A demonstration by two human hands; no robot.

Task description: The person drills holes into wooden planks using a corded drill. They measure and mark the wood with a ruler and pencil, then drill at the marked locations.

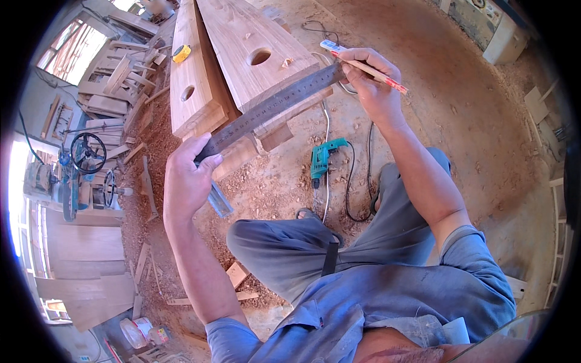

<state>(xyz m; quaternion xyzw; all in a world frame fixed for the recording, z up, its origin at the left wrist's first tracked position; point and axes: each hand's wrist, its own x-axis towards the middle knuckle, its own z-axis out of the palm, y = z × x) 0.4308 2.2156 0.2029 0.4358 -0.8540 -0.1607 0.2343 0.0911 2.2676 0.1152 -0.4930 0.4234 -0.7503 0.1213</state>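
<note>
My left hand (189, 176) is closed around the near left end of a carpenter's square (269, 112). Its dark, graduated steel blade slants up to the right across the end of two thick wooden planks. A silvery bar (219, 201), apparently the stock, sticks out below that hand. At the blade's far end, my right hand (373, 85) pinches with thumb and fingers. Between its fingers lies a flat pencil (376, 74) with red ends, beside a blue-and-white tip. The right plank (248, 33) and left plank (190, 109) each have an oval hole, with a dark gap between them.
A yellow tape measure (181, 54) rests on the left plank. On the shaving-strewn floor lies a teal power drill (325, 158) with its cord near my feet. Wood offcuts (118, 75) pile up at left, beside a machine with a handwheel (88, 152).
</note>
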